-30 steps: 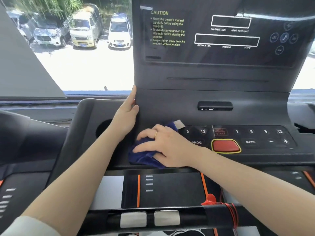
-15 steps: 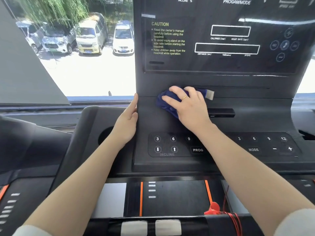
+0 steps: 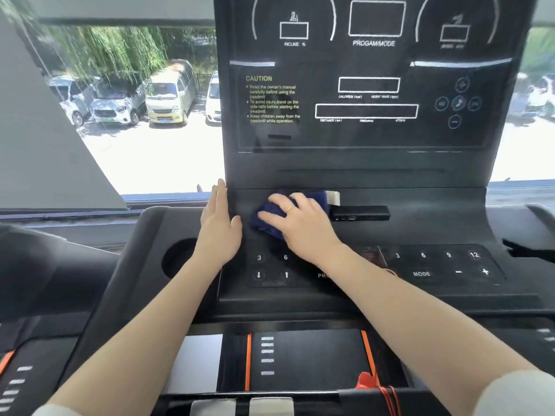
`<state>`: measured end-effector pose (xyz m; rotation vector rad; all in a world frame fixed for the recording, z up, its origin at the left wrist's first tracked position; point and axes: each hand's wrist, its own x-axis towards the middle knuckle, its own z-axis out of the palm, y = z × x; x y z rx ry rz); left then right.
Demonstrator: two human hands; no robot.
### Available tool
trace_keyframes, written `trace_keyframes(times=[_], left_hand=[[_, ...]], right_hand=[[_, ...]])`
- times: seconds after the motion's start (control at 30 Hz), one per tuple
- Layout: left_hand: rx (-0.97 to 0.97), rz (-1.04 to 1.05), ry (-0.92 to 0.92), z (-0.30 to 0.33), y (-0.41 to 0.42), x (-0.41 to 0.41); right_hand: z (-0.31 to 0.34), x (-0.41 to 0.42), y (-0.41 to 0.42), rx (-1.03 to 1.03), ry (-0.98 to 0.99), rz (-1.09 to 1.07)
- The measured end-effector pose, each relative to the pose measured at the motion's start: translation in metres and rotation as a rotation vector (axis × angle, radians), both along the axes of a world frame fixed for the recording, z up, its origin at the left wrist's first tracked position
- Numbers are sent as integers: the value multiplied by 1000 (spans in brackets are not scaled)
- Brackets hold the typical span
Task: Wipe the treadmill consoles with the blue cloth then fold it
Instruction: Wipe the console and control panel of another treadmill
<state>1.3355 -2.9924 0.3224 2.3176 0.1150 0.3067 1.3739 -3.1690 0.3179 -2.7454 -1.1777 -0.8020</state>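
Head camera view, left to right: beyond the window (image 3: 150, 163), parked cars (image 3: 168, 97) stand in bright sun under hanging green branches. A round cup holder (image 3: 177, 259) sits in the dark left wing of the treadmill console (image 3: 375, 172). Just right of it, the person's left hand (image 3: 220, 219) rests flat along the console's left edge, fingers straight and pointing up, holding nothing. Next comes the blue cloth (image 3: 267, 219), bunched on the sloping panel between the display and the button row, a pale tag showing at its upper right corner. The right hand (image 3: 300, 223) lies spread on top of the cloth, pressing it to the panel, a ring on one finger; the two hands are near each other but not touching. Right of the cloth a small black slotted bar (image 3: 360, 213) sits on the panel. Lower right, keys marked MODE (image 3: 421, 274), minus and plus line the keypad, and a red clip (image 3: 368, 381) with red cord hangs near the front rail.
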Motion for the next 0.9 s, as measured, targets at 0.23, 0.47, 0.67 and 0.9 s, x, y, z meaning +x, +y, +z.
trace_keyframes(times=[0.23, 0.47, 0.67, 0.9], left_hand=[[163, -47, -88, 14, -45, -5], [298, -83, -164, 18, -99, 20], [489, 93, -45, 18, -132, 33], [492, 98, -145, 8, -136, 31]], right_hand=[[10, 29, -56, 38, -170, -76], [5, 24, -174, 247, -86, -338], [3, 22, -175, 379, -62, -470], [-2, 29, -101, 229, -54, -160]])
